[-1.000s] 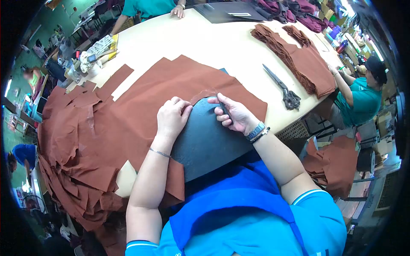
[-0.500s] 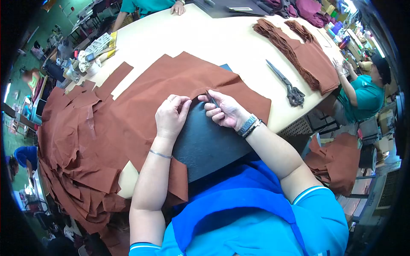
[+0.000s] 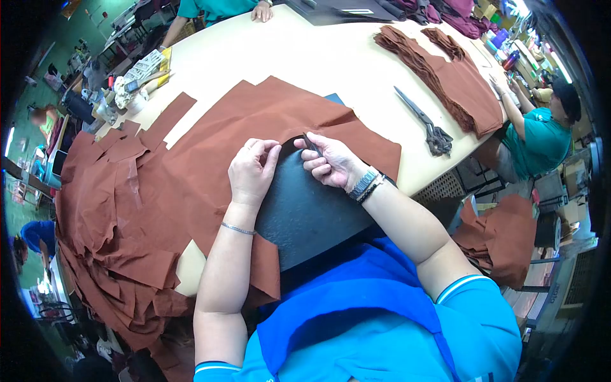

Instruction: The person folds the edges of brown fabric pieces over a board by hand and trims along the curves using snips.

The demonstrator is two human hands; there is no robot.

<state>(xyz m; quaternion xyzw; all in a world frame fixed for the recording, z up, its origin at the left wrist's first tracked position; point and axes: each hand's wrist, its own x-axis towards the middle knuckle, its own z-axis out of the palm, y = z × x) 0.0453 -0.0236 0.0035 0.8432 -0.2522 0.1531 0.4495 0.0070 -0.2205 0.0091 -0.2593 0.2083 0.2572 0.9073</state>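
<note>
On 1 table (image 3: 305,57), 1 wide brown cloth (image 3: 242,121) stretches toward 10 o'clock of your 2 hands, 1 black sheet (image 3: 312,216) toward 6, 1 pair of scissors (image 3: 422,121) between 2 and 3. Your left hand (image 3: 251,169) bends, grip unclear; your right hand (image 3: 334,164) curls round 1 dark tool (image 3: 312,144).

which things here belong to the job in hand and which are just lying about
Seemingly in use: brown cloth by the left hand, dark sheet, small dark tool in the right hand

Seemingly lying about: scissors, brush, maroon fabric
</note>
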